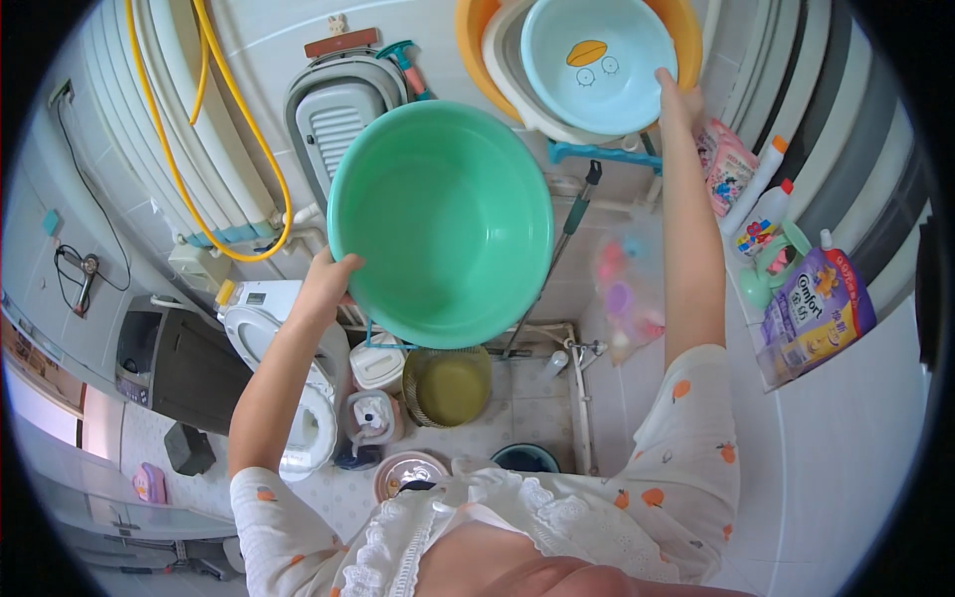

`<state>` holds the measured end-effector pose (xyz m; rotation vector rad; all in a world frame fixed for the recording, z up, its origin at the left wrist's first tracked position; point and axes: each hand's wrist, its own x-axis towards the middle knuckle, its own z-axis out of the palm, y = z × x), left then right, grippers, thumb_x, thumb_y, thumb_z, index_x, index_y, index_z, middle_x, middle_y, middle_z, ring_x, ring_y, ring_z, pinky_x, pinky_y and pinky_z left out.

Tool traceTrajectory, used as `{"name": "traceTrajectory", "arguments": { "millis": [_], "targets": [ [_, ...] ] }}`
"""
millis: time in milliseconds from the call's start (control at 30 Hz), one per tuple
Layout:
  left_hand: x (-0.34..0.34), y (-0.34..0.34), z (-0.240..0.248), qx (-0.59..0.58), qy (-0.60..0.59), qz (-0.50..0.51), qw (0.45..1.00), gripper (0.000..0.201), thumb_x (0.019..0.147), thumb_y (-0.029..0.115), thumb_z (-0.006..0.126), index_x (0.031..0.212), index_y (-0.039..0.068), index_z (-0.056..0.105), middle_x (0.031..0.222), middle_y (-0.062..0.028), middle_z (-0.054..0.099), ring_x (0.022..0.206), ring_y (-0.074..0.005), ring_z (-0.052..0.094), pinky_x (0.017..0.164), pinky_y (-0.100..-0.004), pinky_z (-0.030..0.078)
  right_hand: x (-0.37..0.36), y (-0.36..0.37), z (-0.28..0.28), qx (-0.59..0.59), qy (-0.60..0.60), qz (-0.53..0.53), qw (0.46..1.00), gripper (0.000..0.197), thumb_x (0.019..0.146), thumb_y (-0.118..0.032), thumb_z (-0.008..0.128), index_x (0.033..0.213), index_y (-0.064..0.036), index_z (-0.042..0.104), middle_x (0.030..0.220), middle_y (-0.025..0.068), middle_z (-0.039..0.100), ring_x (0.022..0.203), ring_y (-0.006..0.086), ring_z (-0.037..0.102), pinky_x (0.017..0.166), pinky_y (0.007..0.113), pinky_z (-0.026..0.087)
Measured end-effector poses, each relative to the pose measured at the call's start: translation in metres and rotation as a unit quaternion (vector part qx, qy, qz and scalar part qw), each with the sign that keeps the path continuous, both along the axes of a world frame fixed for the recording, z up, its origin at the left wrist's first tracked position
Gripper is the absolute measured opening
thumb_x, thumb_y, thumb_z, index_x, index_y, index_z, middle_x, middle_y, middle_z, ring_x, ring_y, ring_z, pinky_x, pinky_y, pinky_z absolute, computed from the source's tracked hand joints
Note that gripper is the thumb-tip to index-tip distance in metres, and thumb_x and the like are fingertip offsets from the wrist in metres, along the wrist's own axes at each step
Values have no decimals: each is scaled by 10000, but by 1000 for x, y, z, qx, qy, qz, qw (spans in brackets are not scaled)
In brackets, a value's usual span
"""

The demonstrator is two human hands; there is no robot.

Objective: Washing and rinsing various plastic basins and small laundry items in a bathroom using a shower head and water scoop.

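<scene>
My left hand (329, 279) is closed on the lower left rim of a large green basin (438, 219), which is held up with its hollow side facing me. At the upper right, my right hand (679, 102) grips the right rim of a light blue basin (629, 75) with a duck face inside; the thumb shows on the rim, while the other fingers are partly hidden. Behind that basin are a white basin (504, 62) and an orange basin (686, 35), nested against the wall above a blue rack (597, 154).
A grey folding washboard tub (338, 119) and yellow hose (274, 164) hang on the wall. Below stand a toilet (313, 428), an olive bucket (450, 388) and a white lidded bin (377, 363). On the right, a shelf holds bottles and a purple detergent pouch (821, 308).
</scene>
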<state>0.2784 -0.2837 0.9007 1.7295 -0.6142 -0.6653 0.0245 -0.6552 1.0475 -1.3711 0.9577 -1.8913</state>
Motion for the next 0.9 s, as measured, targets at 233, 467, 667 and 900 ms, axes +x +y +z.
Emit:
{"name": "traceTrajectory", "arguments": {
  "millis": [233, 467, 667, 900],
  "targets": [
    [0, 6, -3, -16, -8, -13, 1000, 357, 790, 160, 494, 1100, -15, 494, 910, -99, 591, 702, -160, 603, 496, -244, 482, 21, -25, 14, -190, 89, -69, 975, 414, 582, -219, 754, 860, 30, 574, 792, 158, 632, 705, 262, 621, 673, 334, 486],
    [4, 6, -11, -14, 66, -16, 998, 319, 803, 162, 493, 1063, -24, 498, 915, -106, 586, 734, -180, 608, 567, -295, 514, 41, 11, 22, -302, 169, -115, 931, 431, 604, -335, 746, 832, -7, 584, 787, 141, 639, 740, 271, 625, 711, 355, 476],
    [2, 4, -35, -64, 202, -11, 977, 309, 821, 122, 495, 1048, -86, 477, 956, -159, 565, 773, -219, 606, 646, -332, 534, 50, 96, 42, -328, 147, -67, 931, 318, 664, -145, 664, 916, 32, 587, 835, 196, 624, 795, 310, 616, 722, 381, 481],
    [3, 24, -47, -102, 237, 22, 966, 295, 816, 110, 491, 1045, -74, 474, 952, -152, 566, 812, -221, 605, 666, -334, 542, 77, 134, 29, -141, 267, 28, 953, 386, 653, -150, 685, 1018, -52, 607, 905, 187, 637, 848, 294, 626, 747, 357, 481]
  ]
}}
